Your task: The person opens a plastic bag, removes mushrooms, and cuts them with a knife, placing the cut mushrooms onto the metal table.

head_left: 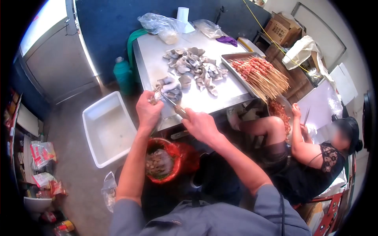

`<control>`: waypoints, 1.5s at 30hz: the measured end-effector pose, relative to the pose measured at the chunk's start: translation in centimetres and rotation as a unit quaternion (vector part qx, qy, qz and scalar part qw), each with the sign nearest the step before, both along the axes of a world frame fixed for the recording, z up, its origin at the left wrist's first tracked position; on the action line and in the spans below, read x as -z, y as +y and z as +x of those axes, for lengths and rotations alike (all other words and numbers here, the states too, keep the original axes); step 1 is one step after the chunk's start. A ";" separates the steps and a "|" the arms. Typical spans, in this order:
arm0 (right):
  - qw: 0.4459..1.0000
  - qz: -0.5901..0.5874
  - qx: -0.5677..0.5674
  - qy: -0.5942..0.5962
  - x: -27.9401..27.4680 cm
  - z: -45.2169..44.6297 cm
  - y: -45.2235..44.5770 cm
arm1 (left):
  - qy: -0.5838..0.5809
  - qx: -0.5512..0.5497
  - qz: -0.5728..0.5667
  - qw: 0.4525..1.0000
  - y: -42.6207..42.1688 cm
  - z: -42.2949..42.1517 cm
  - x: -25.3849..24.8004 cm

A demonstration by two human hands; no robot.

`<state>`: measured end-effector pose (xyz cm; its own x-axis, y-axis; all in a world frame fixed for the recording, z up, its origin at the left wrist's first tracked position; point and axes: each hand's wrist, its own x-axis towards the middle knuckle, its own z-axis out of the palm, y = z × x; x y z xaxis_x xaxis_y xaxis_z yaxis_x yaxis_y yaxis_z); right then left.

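A knife (169,99) has its wooden handle in my right hand (200,124), fingers wrapped round it. Its blade points up and left to my left hand (151,110), whose fingers are closed on a small piece of grey-white meat (156,96) at the table's near edge. Just beyond the blade lies a small heap of grey meat (171,87). Farther back, a larger pile of grey, folded meat pieces (195,67) spreads over the white table (151,49). Below my hands stands a red-lined bucket (176,157) with pale pieces inside.
A metal tray (240,80) of meat skewers (262,74) sits at the table's right. Another person (311,157) sits at the right beside a bowl of red meat (278,114). On the floor at left are a white tub (108,129) and a teal flask (123,74).
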<state>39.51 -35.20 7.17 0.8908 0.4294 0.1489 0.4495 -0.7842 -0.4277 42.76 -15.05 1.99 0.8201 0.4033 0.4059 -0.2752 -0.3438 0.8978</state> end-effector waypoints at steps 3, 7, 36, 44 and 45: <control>1.000 -0.016 0.007 -0.007 -0.2 -1.1 -0.2 | -0.005 -0.017 0.002 1.000 0.0 -0.1 0.1; 1.000 -0.011 0.011 -0.012 -0.2 -1.2 0.2 | -0.007 -0.006 0.022 1.000 0.3 0.0 0.0; 0.999 -0.017 0.013 -0.044 0.4 0.4 2.2 | -0.005 -0.024 0.057 0.998 0.1 0.0 -0.4; 0.999 -0.035 0.031 -0.027 1.2 1.2 1.1 | 0.011 0.004 -0.065 0.998 2.1 0.2 2.0; 0.998 -0.036 0.033 -0.027 1.2 1.4 0.6 | 0.018 0.022 -0.134 0.991 2.3 0.0 1.5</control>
<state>40.91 -34.59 5.97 0.9092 0.3812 0.1674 0.4162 -0.8409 -0.3460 42.74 -12.76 0.45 0.8517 0.4552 0.2597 -0.2509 -0.0808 0.9646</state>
